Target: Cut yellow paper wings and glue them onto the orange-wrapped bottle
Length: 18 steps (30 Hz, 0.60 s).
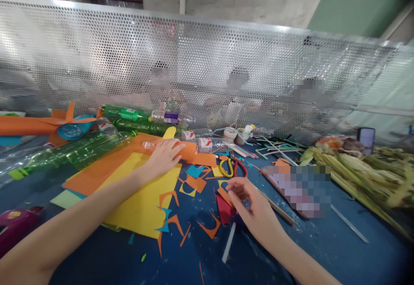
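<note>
My left hand (166, 158) rests on a small bottle wrapped in orange paper (188, 151), lying at the top edge of the paper sheets; its fingers are spread over the wrap. Over the right-centre of the table hovers my right hand (250, 203), fingers curled and thumb apart, with nothing visible between them. Just below that hand is a red piece (224, 209). Beyond it lie scissors with yellow handles (226, 167) and a red-handled tool (240, 167). A yellow sheet (142, 194) lies over an orange sheet (93, 175).
Green plastic bottles (80, 147) and an orange paper-wrapped bottle (29, 125) lie left. Paper scraps (210, 227) litter the blue table. A magenta object (19, 229) is lower left. Corn husks (362, 173) and a phone (366, 140) are right. A perforated metal panel (200, 61) stands behind.
</note>
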Motion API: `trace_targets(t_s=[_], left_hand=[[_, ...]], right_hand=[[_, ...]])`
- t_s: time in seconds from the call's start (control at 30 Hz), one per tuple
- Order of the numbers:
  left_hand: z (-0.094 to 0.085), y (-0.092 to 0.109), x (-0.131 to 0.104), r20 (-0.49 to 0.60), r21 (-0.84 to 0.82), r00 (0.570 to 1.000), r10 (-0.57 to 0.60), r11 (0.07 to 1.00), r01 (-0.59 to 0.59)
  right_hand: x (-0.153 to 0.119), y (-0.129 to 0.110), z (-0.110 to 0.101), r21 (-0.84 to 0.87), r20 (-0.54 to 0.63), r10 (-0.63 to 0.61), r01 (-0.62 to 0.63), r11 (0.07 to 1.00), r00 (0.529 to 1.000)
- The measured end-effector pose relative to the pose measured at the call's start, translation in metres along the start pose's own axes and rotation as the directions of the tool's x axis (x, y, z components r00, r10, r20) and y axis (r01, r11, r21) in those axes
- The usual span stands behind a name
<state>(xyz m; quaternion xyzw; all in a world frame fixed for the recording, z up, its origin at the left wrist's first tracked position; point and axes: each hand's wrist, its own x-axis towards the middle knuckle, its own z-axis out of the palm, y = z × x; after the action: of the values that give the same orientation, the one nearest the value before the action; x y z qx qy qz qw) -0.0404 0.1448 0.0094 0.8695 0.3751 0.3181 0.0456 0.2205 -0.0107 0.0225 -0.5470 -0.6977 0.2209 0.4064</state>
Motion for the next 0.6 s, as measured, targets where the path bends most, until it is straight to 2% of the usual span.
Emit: trace_targets(t_s=[0.07, 0.17, 0.3, 0.37, 0.43, 0.53, 0.6], left_hand=[[0.005, 0.007, 0.004, 0.012, 0.000, 0.999, 0.048, 0.999, -0.048], [0.019, 0.023, 0.013, 0.096, -0.031, 0.978, 0.183, 0.983, -0.181], [0.040, 0.039, 0.029, 0.130, -0.073, 0.944, 0.302, 0.953, -0.295], [0.046, 0.042, 0.037, 0.125, -0.084, 0.935, 0.331, 0.943, -0.323], [0.050, 0.042, 0.044, 0.118, -0.086, 0.930, 0.347, 0.937, -0.339], [0.053, 0.041, 0.050, 0.111, -0.071, 0.928, 0.355, 0.934, -0.349], [0.055, 0.041, 0.051, 0.113, -0.052, 0.926, 0.360, 0.933, -0.356]], right_hand=[[-0.002, 0.000, 0.001, -0.038, 0.018, -0.040, 0.041, 0.998, 0.999], [-0.007, -0.002, 0.004, -0.101, 0.076, -0.121, 0.128, 0.987, 0.990], [-0.017, -0.009, 0.008, -0.166, 0.197, -0.270, 0.303, 0.938, 0.943], [-0.023, -0.013, 0.009, -0.197, 0.287, -0.354, 0.416, 0.888, 0.890], [-0.027, -0.016, 0.010, -0.231, 0.390, -0.425, 0.534, 0.813, 0.816], [-0.032, -0.021, 0.012, -0.287, 0.510, -0.496, 0.682, 0.672, 0.703], [-0.033, -0.024, 0.013, -0.315, 0.556, -0.518, 0.741, 0.593, 0.651]])
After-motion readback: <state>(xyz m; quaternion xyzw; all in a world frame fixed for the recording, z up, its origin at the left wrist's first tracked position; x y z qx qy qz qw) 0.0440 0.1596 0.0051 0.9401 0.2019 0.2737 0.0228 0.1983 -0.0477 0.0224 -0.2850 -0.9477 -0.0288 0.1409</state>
